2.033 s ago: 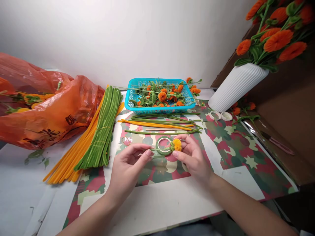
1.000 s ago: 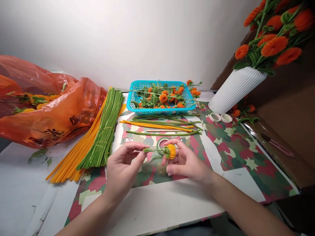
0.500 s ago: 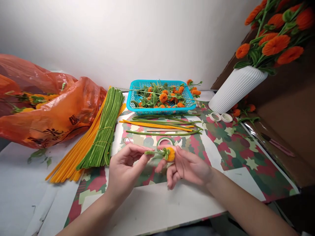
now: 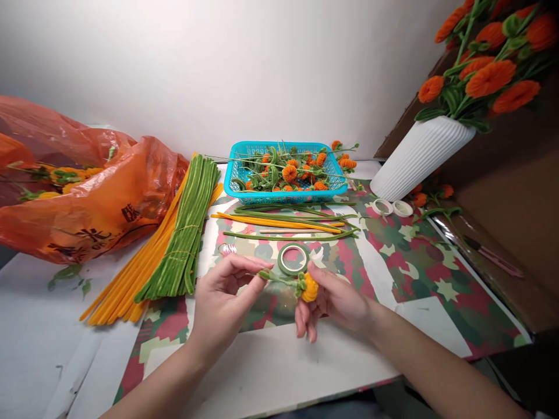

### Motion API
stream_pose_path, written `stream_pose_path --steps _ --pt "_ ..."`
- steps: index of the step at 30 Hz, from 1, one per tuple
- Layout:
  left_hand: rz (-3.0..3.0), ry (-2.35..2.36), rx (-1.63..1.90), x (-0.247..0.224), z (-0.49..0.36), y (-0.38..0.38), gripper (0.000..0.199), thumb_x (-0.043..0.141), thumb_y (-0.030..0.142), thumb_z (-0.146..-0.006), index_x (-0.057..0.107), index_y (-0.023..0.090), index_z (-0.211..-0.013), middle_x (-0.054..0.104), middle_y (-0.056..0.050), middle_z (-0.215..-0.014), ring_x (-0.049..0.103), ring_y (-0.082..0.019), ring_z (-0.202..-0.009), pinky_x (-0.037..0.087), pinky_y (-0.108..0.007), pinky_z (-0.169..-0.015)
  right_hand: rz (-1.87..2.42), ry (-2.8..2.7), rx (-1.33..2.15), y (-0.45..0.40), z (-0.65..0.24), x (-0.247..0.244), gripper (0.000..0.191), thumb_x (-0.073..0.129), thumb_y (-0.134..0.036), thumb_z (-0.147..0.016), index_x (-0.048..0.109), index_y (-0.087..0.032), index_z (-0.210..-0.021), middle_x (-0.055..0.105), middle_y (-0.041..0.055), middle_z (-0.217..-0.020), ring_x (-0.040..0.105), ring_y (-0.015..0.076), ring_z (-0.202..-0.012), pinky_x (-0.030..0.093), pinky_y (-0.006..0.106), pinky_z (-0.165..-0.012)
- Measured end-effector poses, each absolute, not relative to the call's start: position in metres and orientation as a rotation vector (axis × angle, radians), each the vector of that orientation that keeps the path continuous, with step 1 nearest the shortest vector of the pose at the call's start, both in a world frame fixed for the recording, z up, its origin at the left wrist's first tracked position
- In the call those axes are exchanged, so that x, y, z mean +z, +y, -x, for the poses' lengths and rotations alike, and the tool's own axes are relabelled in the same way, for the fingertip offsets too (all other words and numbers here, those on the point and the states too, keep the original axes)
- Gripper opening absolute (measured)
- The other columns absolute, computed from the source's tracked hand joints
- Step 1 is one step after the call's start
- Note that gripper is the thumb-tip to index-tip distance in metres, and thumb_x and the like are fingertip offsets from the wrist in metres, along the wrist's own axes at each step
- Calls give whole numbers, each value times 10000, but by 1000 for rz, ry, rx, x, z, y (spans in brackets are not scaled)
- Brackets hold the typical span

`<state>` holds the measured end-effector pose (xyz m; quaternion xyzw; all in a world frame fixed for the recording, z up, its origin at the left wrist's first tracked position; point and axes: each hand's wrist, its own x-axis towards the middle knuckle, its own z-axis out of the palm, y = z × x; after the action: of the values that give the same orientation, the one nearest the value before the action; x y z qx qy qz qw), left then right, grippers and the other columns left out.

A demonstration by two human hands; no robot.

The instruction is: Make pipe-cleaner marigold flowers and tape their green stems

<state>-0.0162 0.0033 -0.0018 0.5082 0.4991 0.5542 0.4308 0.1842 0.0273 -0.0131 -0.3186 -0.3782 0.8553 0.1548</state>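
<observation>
Pinching a yellow flower point(image 4: 310, 288) by its stem point(image 4: 283, 280) with left hand point(image 4: 223, 291), gripping its head with right hand point(image 4: 343, 298), near the tape point(image 4: 280, 259).

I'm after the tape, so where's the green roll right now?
In the head view, the green roll lies on the patterned sheet slightly right of centre, just beyond the yellow flower and short of the loose strips.
</observation>
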Motion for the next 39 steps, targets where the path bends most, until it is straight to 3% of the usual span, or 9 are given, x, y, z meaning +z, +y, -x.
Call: stream_pose_path --steps 2,5,8,11,15,19,27,36,39 --pt "-1289 1232 1369 -2 16 3 41 680 184 -799 648 190 -774 699 -21 -837 665 -148 -768 563 -237 -659 896 -1066 2494 27 -184 -12 781 321 -790 -819 648 -86 -726 694 98 -644 633 123 -467 484 230 -533" --pt "-1266 1205 1330 -2 16 3 49 656 159 -799 646 200 -826 692 -17 -850 670 -151 -771 562 -242 -667 897 -1009 2434 28 -182 -10 642 462 -728 -813 628 -110 -862 711 85 -689 661 134 -523 497 233 -574" --pt "-1137 1144 1276 0 18 6 243 615 148 -774 628 224 -1004 699 -28 -945 678 -178 -833 565 -280 -723 903 -1065 2247 30 -181 -8 505 570 -634 -811 598 -132 -860 686 50 -673 648 127 -536 495 231 -574" --pt "-1030 1135 1141 2 23 11 311 550 284 -802 622 195 -1091 695 -84 -1052 667 -229 -912 555 -323 -745 947 -1207 1993 31 -181 -7 389 630 -523 -816 605 -146 -907 625 5 -646 592 104 -537 479 220 -552" --pt "-1170 1278 798 5 27 17 346 528 462 -853 702 166 -886 718 -83 -850 659 -213 -780 505 -267 -601 1011 -1404 1670 28 -184 -5 248 641 -383 -829 614 -177 -963 562 -13 -722 538 104 -643 457 215 -586" --pt "-1295 1280 779 7 23 16 286 581 432 -846 694 186 -753 696 -26 -696 629 -157 -631 484 -237 -560 1079 -1628 1399 25 -186 -3 170 643 -282 -824 623 -204 -973 533 -25 -762 480 95 -680 398 204 -596" --pt "-1816 1415 1106 7 20 11 115 653 227 -797 712 212 -894 718 -27 -825 632 -160 -727 499 -258 -644 1043 -1352 1845 30 -183 -4 279 560 -440 -857 570 -163 -884 476 -38 -611 447 86 -539 367 200 -489" --pt "-1638 1350 920 5 19 10 157 641 306 -829 724 211 -922 740 -35 -858 672 -168 -727 543 -257 -658 1006 -1321 1881 31 -181 -2 298 586 -455 -840 577 -161 -884 477 -36 -614 451 87 -543 376 204 -503" --pt "-1532 1279 793 5 17 11 185 605 328 -854 728 196 -896 740 -33 -765 678 -177 -679 539 -251 -591 995 -1353 1845 30 -182 -2 262 583 -420 -855 587 -162 -904 493 -32 -647 464 86 -560 392 207 -529"
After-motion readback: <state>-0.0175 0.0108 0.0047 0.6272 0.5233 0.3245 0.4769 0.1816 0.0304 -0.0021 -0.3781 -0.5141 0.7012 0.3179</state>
